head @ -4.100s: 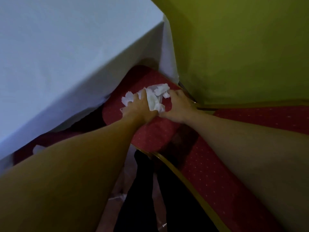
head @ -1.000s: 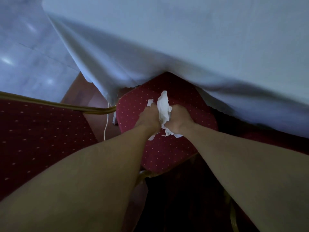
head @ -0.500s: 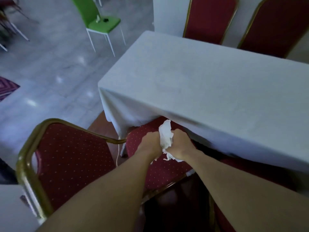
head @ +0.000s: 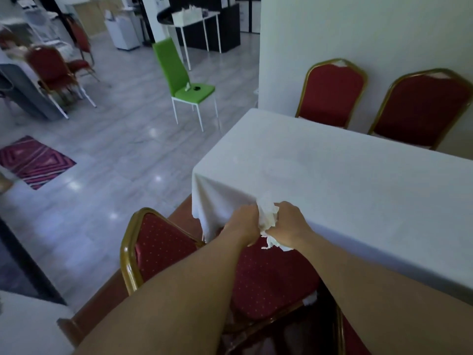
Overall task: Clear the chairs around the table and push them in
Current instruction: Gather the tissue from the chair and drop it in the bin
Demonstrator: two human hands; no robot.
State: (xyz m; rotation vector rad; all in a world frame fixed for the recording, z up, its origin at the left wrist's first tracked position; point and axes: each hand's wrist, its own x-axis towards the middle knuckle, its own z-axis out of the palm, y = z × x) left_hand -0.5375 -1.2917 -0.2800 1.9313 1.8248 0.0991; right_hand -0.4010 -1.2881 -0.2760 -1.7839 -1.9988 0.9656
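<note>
A wad of crumpled white tissues (head: pixel 268 221) is held between my left hand (head: pixel 243 224) and my right hand (head: pixel 290 228), both closed on it. The hands hover at the near edge of the table with a white cloth (head: pixel 345 180), above the seat (head: pixel 271 283) of a red, gold-framed chair whose back (head: pixel 158 247) stands at my left. The seat reaches partly under the tablecloth. Two more red chairs (head: pixel 332 93) (head: pixel 422 108) stand at the far side of the table against the wall.
A green chair (head: pixel 184 83) with small items on its seat stands on the grey tiled floor beyond the table. A striped rug (head: pixel 33 161) lies at the left. More red chairs (head: pixel 51 70) and furniture are at the back left. A white surface (head: pixel 23 326) is at the bottom left.
My view has lifted from the chair seat to the room. Both hands have raised the tissues from the seat up to the table's edge, still gripping them.
</note>
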